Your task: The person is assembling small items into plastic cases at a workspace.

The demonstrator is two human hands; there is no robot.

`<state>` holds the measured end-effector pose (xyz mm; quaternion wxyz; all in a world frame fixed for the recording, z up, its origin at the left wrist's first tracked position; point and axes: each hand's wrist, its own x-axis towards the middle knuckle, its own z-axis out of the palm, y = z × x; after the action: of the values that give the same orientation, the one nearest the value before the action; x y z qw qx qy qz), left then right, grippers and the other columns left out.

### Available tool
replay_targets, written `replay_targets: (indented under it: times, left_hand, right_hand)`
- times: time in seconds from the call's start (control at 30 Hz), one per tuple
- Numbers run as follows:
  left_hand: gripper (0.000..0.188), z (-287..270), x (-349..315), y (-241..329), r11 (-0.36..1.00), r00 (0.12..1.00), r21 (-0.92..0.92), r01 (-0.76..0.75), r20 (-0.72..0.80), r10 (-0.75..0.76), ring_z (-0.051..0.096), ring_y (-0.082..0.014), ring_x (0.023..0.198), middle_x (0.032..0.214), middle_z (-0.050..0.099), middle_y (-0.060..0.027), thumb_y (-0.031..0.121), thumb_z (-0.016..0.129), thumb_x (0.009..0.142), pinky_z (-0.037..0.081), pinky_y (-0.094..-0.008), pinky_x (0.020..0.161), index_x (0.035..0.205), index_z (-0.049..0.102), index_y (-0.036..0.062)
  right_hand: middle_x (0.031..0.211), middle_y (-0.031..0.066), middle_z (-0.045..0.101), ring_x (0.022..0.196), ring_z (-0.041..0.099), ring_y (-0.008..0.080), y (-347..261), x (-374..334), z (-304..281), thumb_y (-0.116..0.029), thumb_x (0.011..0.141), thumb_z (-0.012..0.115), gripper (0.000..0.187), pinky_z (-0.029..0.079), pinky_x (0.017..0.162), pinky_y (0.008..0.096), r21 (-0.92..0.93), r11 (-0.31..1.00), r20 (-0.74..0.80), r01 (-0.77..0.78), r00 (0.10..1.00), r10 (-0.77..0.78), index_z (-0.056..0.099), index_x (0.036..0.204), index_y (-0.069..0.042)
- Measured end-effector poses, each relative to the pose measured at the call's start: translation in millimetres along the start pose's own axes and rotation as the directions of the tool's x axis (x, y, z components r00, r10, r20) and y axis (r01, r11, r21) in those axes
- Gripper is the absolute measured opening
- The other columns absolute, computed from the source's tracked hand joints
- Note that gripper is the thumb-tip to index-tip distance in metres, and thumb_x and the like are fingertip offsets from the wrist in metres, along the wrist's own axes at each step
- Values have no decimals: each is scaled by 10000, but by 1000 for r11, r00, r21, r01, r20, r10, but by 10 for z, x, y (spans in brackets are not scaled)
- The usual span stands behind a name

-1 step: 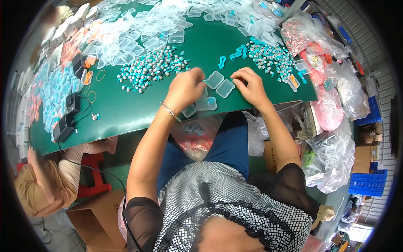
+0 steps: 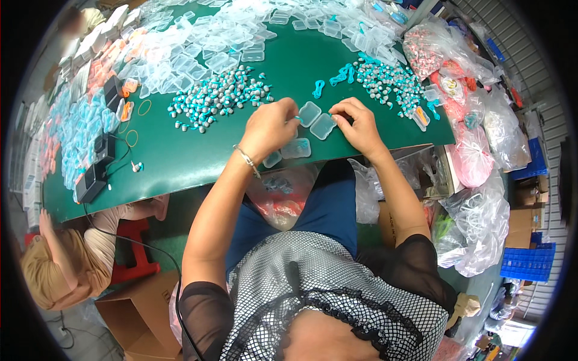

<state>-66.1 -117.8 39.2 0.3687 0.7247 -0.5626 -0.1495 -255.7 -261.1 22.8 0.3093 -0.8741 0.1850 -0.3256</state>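
Observation:
A small clear plastic case lies open on the green table, its two halves side by side between my hands. My left hand is closed in a pinch at the left half, and a bit of teal shows at its fingertips. On the other side, my right hand has thumb and forefinger pinched at the case's right edge. Below my left hand sits another clear case with something teal inside. Beyond that hand spreads a heap of small grey-and-teal pieces.
A second heap of grey-and-teal pieces lies at right, near coiled teal cords. Many clear cases cover the table's far side. Black boxes stand at left, where a person sits. Filled plastic bags crowd the right.
My left hand has shifted slightly right and nearer to me, covering more of the clear cases below it. My right hand has barely moved.

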Motion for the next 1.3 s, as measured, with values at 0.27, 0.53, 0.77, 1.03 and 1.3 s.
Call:
replay_targets:
  times: [0.27,0.53,0.77,1.03,1.3]
  left_hand:
    - [160,247,334,-32,998,1000,64,-24,13,23,677,-325,750,810,691,-167,129,678,806,523,-407,682,907,633,14]
    - [152,207,182,115,994,993,74,-81,-81,87,619,-330,896,903,644,-140,153,696,786,490,-437,761,879,658,39]
    - [156,365,182,72,978,988,202,-58,-127,85,610,-347,899,886,626,-131,164,729,757,501,-444,781,859,674,60]
    - [147,422,254,65,976,987,216,6,-160,30,601,-353,945,940,611,-161,156,727,755,502,-441,814,837,674,46]
    - [183,441,270,46,959,982,273,81,-187,-30,599,-355,963,970,606,-172,202,721,772,505,-442,827,843,679,38]
  right_hand:
    - [880,79,630,738,651,185,-16,-38,225,6,800,690,114,516,641,295,7,1000,-94,-21,995,22,671,911,-17]
    - [857,77,636,776,647,235,-77,-30,226,-19,770,706,110,499,667,349,-28,1000,-107,3,994,-6,662,867,-48]
    - [872,43,644,848,624,254,-10,202,220,-75,767,715,108,451,758,392,-243,946,-22,214,974,-226,648,850,-95]
    - [863,58,628,846,612,270,88,291,247,-77,764,709,107,465,762,398,-309,898,60,314,949,-311,649,852,-81]
    - [874,58,627,869,603,261,-11,295,153,-52,767,689,108,471,772,394,-330,846,215,420,906,-365,664,872,-63]
